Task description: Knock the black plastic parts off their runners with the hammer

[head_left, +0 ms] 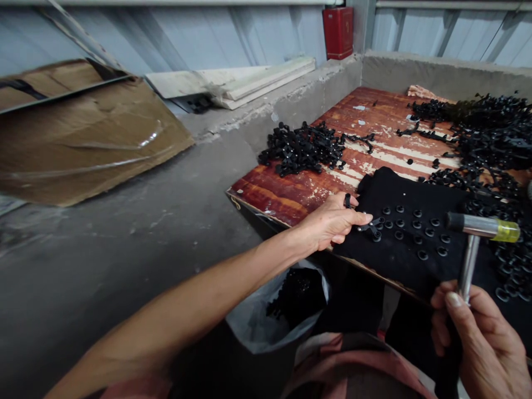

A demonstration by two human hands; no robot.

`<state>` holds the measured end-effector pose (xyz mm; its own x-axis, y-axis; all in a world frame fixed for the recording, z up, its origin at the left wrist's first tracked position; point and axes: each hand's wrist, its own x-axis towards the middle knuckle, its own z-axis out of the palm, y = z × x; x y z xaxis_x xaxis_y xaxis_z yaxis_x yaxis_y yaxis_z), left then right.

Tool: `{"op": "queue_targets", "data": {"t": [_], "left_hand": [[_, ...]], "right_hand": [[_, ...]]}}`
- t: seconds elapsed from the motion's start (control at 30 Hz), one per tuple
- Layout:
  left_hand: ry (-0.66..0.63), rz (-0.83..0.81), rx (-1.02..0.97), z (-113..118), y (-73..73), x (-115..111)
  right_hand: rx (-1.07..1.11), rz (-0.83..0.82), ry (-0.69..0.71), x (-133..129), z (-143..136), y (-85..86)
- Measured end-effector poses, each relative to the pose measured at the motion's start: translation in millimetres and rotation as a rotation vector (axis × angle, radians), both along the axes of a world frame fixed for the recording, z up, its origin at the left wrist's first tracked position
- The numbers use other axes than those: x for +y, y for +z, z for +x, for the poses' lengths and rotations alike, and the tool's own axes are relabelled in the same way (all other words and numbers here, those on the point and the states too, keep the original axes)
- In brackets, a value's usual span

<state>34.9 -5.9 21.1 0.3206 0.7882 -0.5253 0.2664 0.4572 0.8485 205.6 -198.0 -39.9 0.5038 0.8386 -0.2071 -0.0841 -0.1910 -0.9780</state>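
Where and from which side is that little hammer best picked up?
Probably low on its slim metal handle, from the near side, where the right hand has it: the handle slants down toward that hand, while the wide head lies crosswise at the far end.

Hammer handle point(469, 269) partly hidden by right grip point(484, 335).

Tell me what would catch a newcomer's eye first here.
Probably the shiny metal hammer with black and yellow faces, upright in the right hand at the lower right. Next, the small round black parts spread on the black cloth beside the left hand. Behind them, heaps of black pieces stand out against the worn reddish-brown board.
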Motion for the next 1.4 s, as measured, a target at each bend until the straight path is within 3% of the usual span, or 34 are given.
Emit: {"op": "queue_targets", "data": {"t": [0.57, 0.83, 1.4], "left_hand": [[-0.024, -0.142, -0.037, -2, 0.9, 12], [-0.012, -0.122, -0.077, -5, -4.3, 13], [-0.013, -0.094, -0.056, 1, 1.1, 8]], "right_hand": [[0.108, -0.119, -0.015, -6, 7, -4.4], [0.119, -0.117, -0.013, -4, 6, -5.5], [0.091, -0.101, -0.015, -4, 6, -6.2]]}}
